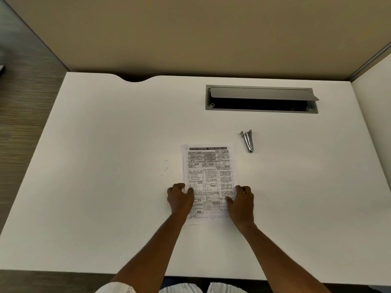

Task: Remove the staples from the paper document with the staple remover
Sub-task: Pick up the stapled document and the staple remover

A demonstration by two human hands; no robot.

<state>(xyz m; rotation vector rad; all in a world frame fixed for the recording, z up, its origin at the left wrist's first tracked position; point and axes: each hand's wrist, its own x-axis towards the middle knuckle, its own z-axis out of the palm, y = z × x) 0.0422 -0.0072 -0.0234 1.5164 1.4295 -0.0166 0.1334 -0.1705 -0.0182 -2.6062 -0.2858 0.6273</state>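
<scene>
A printed paper document lies flat on the white desk, its headline away from me. My left hand grips its lower left edge, thumb on the sheet and fingers curled at the margin. My right hand grips the lower right edge the same way. The metal staple remover lies alone on the desk beyond the paper's top right corner, touched by neither hand. Several small loose staples lie on the desk just left of the document.
A grey cable tray with its lid tilted open is set into the desk at the back right. A beige partition wall stands behind the desk. The desk's front edge is close to my body.
</scene>
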